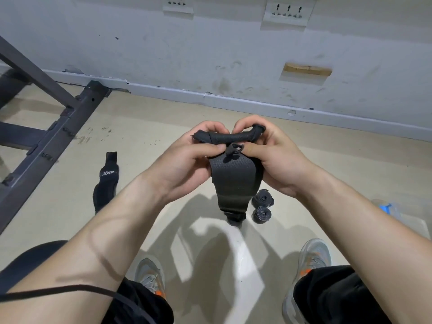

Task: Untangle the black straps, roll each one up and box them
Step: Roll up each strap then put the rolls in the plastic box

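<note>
Frame centre: both my hands, left hand (184, 157) and right hand (275, 157), pinch a wide black strap (233, 176), top edge just starting to roll. Two rolled straps (262, 206) done on the floor (145, 127); padded strap (105, 183) centre-left untouched. No box visible. Scuffed wall (210, 54), metal frame (46, 118) upper left.

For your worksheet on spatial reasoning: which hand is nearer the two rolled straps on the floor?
Right. The right hand is just above the rolled straps; the left hand sits farther left.

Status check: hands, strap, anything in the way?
Left hand and right hand both gripping the black strap, top edge rolled. Two rolled straps on floor. Nothing blocking.
</note>
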A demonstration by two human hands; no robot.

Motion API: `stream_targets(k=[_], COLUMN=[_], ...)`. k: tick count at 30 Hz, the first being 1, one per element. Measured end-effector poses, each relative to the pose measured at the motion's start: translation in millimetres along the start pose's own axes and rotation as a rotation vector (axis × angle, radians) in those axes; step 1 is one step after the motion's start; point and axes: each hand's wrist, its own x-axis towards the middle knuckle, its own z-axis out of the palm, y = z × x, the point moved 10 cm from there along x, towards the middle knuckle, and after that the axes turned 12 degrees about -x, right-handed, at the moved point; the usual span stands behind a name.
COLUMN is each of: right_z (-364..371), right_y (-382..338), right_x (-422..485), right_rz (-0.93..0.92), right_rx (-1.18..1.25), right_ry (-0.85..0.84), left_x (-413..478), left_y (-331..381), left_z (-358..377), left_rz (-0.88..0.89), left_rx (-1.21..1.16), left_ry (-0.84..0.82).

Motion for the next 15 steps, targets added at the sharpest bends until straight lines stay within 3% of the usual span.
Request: stream_targets(k=[3, 10, 15], right_z=[0, -4, 0], right_y=[3, 5, 11], right_x=[0, 2, 1], right_rz=[0.011, 0.035, 0.13], right_rx=[0.021, -0.254, -0.177], right_ry=[0.014, 0.098, 0.069], left_x=[0, -3, -8], left_y=[-1, 2, 17], left_z=[1, -24, -28], left_rz=[-0.05, 0.086, 0.189], left_rx=[-0.03, 0.216, 0.42], left_ry=[0.026, 0.305, 0.391])
